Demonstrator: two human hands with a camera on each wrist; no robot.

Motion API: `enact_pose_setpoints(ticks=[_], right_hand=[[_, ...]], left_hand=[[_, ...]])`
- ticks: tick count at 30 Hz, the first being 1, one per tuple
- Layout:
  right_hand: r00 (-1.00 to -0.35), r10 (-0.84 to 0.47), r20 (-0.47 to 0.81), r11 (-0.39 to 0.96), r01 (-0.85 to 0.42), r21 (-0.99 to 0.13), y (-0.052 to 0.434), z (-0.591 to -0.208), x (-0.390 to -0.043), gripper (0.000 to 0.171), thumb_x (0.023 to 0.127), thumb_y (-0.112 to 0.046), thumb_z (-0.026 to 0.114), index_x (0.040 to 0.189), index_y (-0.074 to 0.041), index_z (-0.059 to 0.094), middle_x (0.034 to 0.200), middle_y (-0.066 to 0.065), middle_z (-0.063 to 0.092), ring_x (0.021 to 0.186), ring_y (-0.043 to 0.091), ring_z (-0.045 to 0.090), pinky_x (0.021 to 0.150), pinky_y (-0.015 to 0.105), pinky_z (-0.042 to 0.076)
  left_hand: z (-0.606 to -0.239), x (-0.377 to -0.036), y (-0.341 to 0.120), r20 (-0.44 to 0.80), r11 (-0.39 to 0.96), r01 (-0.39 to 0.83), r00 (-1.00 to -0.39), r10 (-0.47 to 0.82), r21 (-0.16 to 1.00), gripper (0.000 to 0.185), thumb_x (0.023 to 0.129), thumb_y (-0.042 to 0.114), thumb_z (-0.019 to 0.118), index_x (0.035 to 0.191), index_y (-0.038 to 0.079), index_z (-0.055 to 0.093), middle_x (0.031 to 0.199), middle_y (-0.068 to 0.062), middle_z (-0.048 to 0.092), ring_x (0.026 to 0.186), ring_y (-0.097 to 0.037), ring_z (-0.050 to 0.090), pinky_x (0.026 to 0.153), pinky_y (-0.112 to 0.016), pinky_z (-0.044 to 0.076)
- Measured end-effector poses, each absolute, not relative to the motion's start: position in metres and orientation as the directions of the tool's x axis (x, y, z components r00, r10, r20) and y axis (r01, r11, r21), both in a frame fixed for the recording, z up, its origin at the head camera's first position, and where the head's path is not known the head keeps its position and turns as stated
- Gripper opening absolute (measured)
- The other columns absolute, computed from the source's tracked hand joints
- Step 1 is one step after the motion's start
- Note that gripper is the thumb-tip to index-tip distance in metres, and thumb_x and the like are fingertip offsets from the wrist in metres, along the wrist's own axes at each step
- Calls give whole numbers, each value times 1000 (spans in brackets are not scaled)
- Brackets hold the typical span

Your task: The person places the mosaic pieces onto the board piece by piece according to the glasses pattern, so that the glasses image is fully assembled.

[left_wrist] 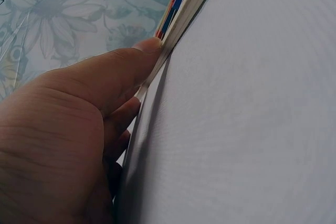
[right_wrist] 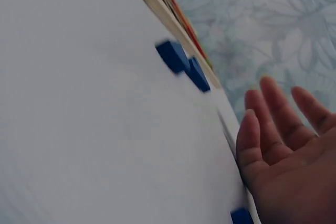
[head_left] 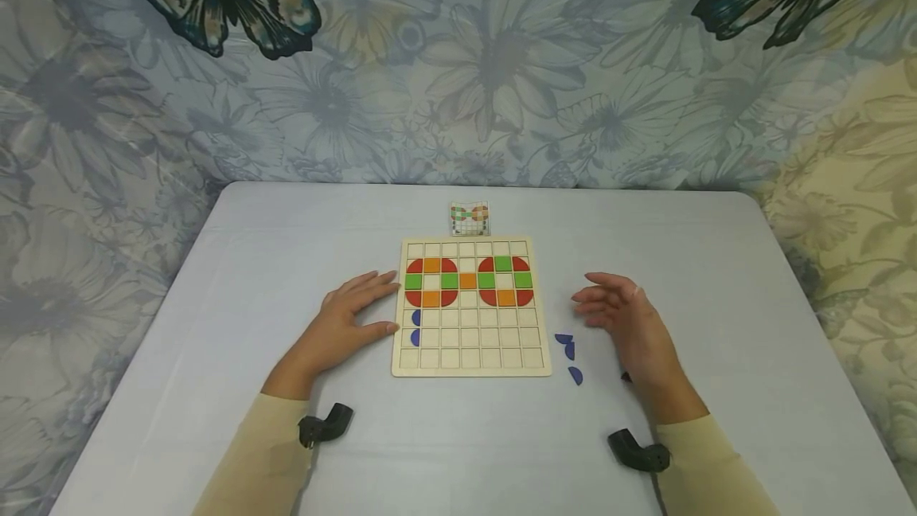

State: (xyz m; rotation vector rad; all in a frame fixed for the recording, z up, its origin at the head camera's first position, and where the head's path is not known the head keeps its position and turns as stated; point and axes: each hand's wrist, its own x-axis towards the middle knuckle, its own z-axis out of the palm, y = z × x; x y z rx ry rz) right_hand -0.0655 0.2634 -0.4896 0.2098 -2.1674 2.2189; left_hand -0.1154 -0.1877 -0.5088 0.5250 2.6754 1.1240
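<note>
A wooden grid board [head_left: 471, 341] lies flat at the centre of the head view on a pale grey surface [head_left: 215, 277]. Its upper rows carry two rings of red, orange and green tiles joined by a single orange tile, and two blue pieces [head_left: 415, 326] sit in its lower left cells.

The left hand [head_left: 351, 317] lies at the left centre of the frame, palm down on the surface, fingers straight and loosely spread. Its grip pinches nothing; the fingertips [head_left: 390, 285] and thumb meet the board's left edge. In the left wrist view the thumb [left_wrist: 131, 59] presses against the thin side of the board [left_wrist: 181, 11], which runs to the upper middle of that frame.

The right hand [head_left: 630, 321] is at the right centre of the head view, raised edge-on over the surface, fingers relaxed and apart, holding nothing. Three loose blue pieces [head_left: 568, 353] lie on the surface just off the board's lower right corner, between the board and this hand, to the left of its palm and not touching it. The right wrist view, blurred, shows the open fingers [right_wrist: 278, 114] at the lower right and blue pieces [right_wrist: 184, 64] beside the board edge [right_wrist: 157, 3] in the upper middle.

A small pattern card [head_left: 470, 219] stands just above the board's top edge. A floral cloth with butterflies [head_left: 501, 62] fills the upper part of the frame.
</note>
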Motion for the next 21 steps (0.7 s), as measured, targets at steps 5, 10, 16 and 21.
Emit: enact_pose_setpoints(ticks=[5, 10, 16, 21], right_hand=[[-991, -102, 92, 303, -119, -945, 270, -495, -66, 41, 115, -22, 54, 149, 2, 56, 123, 20, 69, 109, 24, 67, 91, 22, 53], [-989, -147, 11, 587, -96, -804, 267, -497, -67, 49, 99, -19, 84, 143, -7, 66, 115, 4, 71, 100, 21, 62, 85, 22, 52], [-986, -166, -9, 692, -110, -713, 263, -498, -67, 43, 92, -10, 88, 133, -8, 73, 106, 0, 67, 93, 22, 57, 79, 31, 50], [-988, -157, 1, 726, -117, -678, 261, -498, -67, 27, 94, -10, 86, 120, -11, 78, 102, -3, 66, 91, 20, 57, 77, 32, 51]], left_hand=[[-508, -115, -186, -34, 647, 249, -919, 392, 720, 72, 94, 39, 89, 158, 22, 61, 169, 10, 44, 161, -25, 26, 124, -62, 16], [-508, -116, -186, -29, 645, 253, -919, 393, 721, 72, 94, 38, 89, 158, 21, 62, 169, 8, 45, 161, -27, 27, 124, -63, 16], [-507, -115, -186, -29, 648, 256, -919, 394, 718, 71, 94, 37, 89, 158, 20, 62, 169, 7, 46, 161, -28, 27, 124, -63, 16], [-507, -115, -185, -30, 650, 252, -920, 390, 717, 71, 94, 38, 89, 158, 20, 62, 169, 7, 46, 161, -28, 27, 124, -64, 15]])
